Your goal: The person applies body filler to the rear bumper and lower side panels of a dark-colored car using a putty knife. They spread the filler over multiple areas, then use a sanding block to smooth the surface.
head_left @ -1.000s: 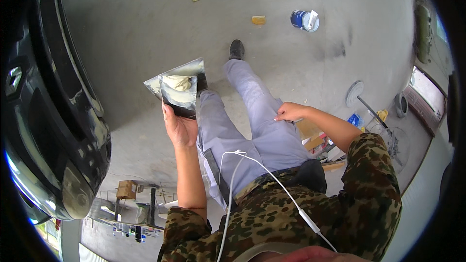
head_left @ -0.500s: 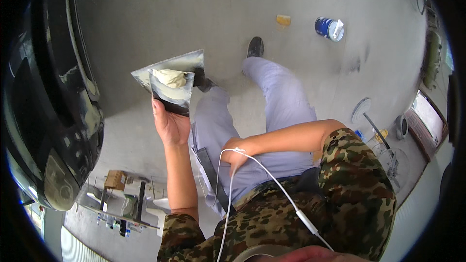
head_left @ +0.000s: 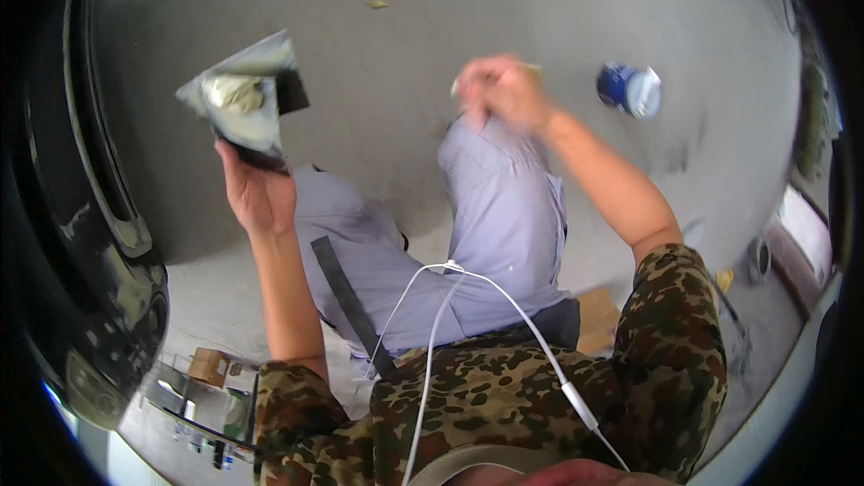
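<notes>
My left hand (head_left: 261,193) is closed on the dark lower edge of a flat putty scraper (head_left: 255,129), held out near the dark car body. A lump of pale beige putty (head_left: 233,93) sits on its face. A second, wider putty scraper (head_left: 270,56), smeared with pale putty, lies against it from behind and sticks out past its top and right. My right hand (head_left: 506,94) hovers over my right knee, smeared by motion. Pale edges show at either side of its fingers, and I cannot make out whether it holds anything.
A dark car body (head_left: 99,243) with pale filler patches runs along the left. On the floor at the right stands a blue can (head_left: 628,90). A cardboard box (head_left: 208,366) rests on a rack at lower left. White earphone wires (head_left: 504,310) hang before my chest.
My left hand has carried the scrapers left and a little up. My right hand has risen from my lap to above my right knee. My legs have shifted, and the whole view has moved.
</notes>
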A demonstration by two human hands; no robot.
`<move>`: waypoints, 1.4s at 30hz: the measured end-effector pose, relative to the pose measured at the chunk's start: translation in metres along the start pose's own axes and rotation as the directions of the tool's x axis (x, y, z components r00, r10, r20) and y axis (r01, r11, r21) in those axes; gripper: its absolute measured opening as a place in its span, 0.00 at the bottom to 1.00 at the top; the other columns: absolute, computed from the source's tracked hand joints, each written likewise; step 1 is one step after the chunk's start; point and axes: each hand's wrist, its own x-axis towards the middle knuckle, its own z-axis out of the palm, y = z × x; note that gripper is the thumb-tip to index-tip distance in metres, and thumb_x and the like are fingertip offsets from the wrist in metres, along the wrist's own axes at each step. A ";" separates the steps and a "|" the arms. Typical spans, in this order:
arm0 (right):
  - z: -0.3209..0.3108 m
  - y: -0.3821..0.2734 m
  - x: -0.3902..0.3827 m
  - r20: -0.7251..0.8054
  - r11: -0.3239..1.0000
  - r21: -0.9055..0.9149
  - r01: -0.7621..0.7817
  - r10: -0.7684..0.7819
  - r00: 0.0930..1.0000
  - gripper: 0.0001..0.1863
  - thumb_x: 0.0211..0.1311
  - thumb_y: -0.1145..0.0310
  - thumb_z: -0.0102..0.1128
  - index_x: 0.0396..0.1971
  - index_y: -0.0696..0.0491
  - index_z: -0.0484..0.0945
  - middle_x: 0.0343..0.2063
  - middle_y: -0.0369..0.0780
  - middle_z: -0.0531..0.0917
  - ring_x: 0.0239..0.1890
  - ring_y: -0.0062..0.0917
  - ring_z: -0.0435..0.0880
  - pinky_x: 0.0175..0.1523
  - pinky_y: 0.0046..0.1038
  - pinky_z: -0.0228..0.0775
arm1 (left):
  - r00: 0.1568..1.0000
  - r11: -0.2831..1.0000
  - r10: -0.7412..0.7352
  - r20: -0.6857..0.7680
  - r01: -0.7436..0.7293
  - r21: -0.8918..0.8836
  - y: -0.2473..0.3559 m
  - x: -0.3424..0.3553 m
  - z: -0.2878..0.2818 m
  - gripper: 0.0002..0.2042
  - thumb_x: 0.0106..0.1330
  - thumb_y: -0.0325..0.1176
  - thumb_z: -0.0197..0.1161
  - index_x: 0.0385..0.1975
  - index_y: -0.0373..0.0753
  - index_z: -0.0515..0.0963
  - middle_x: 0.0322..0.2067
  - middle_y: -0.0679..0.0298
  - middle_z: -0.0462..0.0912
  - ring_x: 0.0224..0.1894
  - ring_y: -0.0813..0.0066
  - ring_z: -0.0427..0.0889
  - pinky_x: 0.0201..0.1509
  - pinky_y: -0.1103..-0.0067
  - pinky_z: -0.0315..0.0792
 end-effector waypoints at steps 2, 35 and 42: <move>-0.012 0.012 0.022 -0.266 0.635 -0.765 0.111 -0.467 0.843 0.13 0.65 0.62 0.64 0.26 0.56 0.80 0.19 0.31 0.75 0.23 0.14 0.66 0.28 0.22 0.59 | 0.992 0.999 0.041 0.118 -0.040 -0.007 0.067 -0.014 0.008 0.18 0.77 0.42 0.48 0.59 0.41 0.73 0.61 0.64 0.75 0.63 0.70 0.73 0.66 0.73 0.67; 0.588 -0.156 -0.047 -0.757 0.806 -0.504 -0.309 -0.241 0.607 0.13 0.63 0.64 0.61 0.45 0.52 0.78 0.28 0.34 0.79 0.26 0.18 0.75 0.26 0.23 0.65 | 0.995 0.954 0.067 0.072 -0.043 -0.296 0.708 -0.431 -0.087 0.20 0.77 0.41 0.48 0.61 0.37 0.67 0.58 0.63 0.76 0.59 0.72 0.76 0.66 0.72 0.70; 1.038 -0.189 0.200 -0.501 0.781 -0.619 0.083 -0.475 0.724 0.16 0.66 0.63 0.62 0.49 0.54 0.77 0.38 0.31 0.81 0.35 0.15 0.78 0.36 0.20 0.69 | 0.992 0.915 0.122 0.017 -0.106 -0.388 0.945 -0.563 -0.348 0.21 0.77 0.42 0.48 0.63 0.36 0.66 0.61 0.60 0.73 0.64 0.67 0.72 0.70 0.69 0.64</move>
